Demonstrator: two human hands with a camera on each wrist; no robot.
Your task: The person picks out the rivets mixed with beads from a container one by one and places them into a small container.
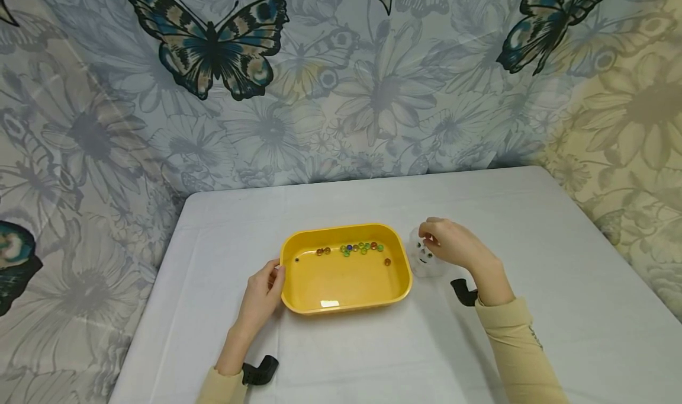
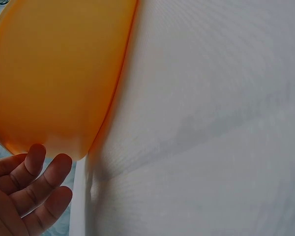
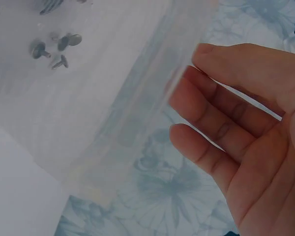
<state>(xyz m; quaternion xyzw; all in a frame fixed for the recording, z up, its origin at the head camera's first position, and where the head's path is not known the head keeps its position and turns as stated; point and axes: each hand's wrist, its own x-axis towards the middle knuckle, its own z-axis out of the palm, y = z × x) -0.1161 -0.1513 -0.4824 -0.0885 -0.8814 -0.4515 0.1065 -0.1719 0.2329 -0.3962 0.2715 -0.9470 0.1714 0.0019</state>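
A yellow plastic tray (image 1: 335,285) lies on the table with several small glass marbles (image 1: 364,247) in it, green, amber and blue, mostly along its far side. My left hand (image 1: 260,294) holds the tray's left end, thumb at the rim and fingers against the outer wall. Just right of the tray is a clear plastic bag (image 3: 103,83) containing small metal pieces (image 3: 40,50) with flat round heads and short stems. My right hand (image 1: 450,244) pinches the bag's edge between thumb and fingertips.
A white cloth covers the table (image 1: 341,356). Behind it hangs a fabric (image 1: 362,108) printed with butterflies and flowers. Black wrist mounts (image 1: 260,370) are on both forearms.
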